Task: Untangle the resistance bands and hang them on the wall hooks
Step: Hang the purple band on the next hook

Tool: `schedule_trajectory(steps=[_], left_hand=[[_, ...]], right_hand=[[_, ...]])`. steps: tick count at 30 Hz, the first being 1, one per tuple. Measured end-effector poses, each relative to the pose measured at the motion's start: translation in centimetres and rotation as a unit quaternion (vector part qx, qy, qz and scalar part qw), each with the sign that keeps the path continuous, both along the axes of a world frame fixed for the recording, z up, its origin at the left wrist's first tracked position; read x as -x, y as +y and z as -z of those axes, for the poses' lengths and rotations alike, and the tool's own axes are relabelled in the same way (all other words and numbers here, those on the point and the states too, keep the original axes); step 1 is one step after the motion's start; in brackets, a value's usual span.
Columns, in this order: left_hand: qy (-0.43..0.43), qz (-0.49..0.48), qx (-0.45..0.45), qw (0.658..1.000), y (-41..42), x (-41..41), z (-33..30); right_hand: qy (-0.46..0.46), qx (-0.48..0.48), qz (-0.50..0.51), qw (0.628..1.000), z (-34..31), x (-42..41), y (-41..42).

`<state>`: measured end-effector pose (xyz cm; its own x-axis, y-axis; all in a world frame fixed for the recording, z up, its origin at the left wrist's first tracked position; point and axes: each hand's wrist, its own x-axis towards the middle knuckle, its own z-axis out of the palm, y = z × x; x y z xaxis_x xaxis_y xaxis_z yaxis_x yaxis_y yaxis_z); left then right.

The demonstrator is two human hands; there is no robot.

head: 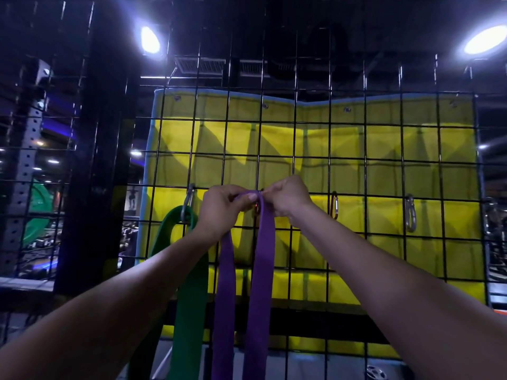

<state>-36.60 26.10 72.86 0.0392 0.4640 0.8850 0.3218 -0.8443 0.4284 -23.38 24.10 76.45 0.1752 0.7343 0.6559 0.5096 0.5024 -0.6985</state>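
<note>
Up close, our two bare forearms reach forward and upward from the lower corners of the view, meeting at a black wire grid (295, 149). Our left hand (219, 208) is closed around the top of a purple resistance band (260, 256), thumb pressed on the fold, while our right hand (288, 197) pinches the same fold from the other side, fingers curled tight. Both hands grip the band's upper loop right at a small orange carabiner (256, 208), which peeks out between them; we cannot tell whether the band is already threaded through it. From the fold the purple band falls in two flat strands, running down between our arms and out of the bottom of the view. Just left of it, a green resistance band (189, 311) hangs from a silver carabiner (187, 204) clipped to the grid, its loop draped over the clip and its strands passing behind our left forearm. Further right on the same row of the grid, another orange carabiner (334, 205) and a second silver carabiner (410, 213) hang bare, well apart from each other. Behind the grid a yellow mat (384, 165) with a pale border fills the background, and two ceiling lights glare above in a dark gym.
</note>
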Motion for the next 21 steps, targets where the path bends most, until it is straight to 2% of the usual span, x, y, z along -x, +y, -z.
schedule_trajectory(steps=[6,10,21], left_hand=[[0.133,-0.068,-0.044,0.988,-0.3,0.7,-0.2],[0.179,-0.123,-0.046,0.975,-0.2,0.6,-0.1],[0.119,-0.092,-0.051,0.987,0.2,0.0,1.0]], right_hand=[[-0.024,-0.007,-0.003,1.0,-0.1,0.0,0.5],[-0.032,-0.01,-0.002,0.999,0.0,0.0,0.5],[-0.078,-0.017,0.013,0.997,0.1,-0.4,0.3]])
